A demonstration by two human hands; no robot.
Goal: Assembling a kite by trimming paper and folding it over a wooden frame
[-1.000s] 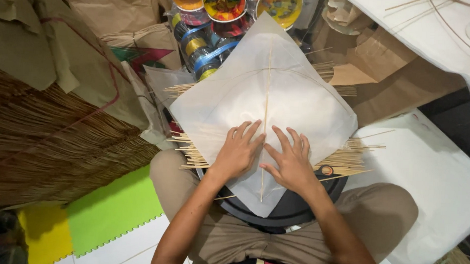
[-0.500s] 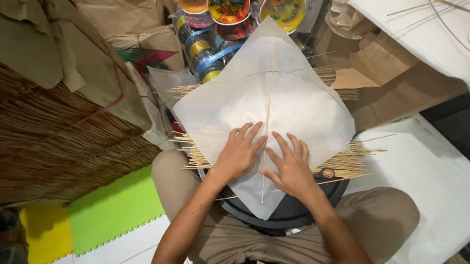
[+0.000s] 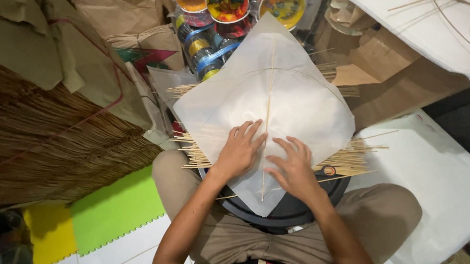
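A white diamond-shaped paper kite lies flat in front of me, with a thin bamboo spine running down its middle and a curved cross stick under the paper. My left hand presses flat on the paper just left of the spine, fingers spread. My right hand presses flat just right of the spine, fingers spread toward it. The kite rests on a round black surface on my lap and on a bundle of thin bamboo sticks.
A large heap of thin sticks and brown paper fill the left. Spools of coloured thread and round colourful lids sit beyond the kite. White paper sheets lie at right. Green and yellow foam mats cover the floor.
Both hands stay pressed on the kite beside the spine; the fingers have shifted only slightly. The kite has not moved.
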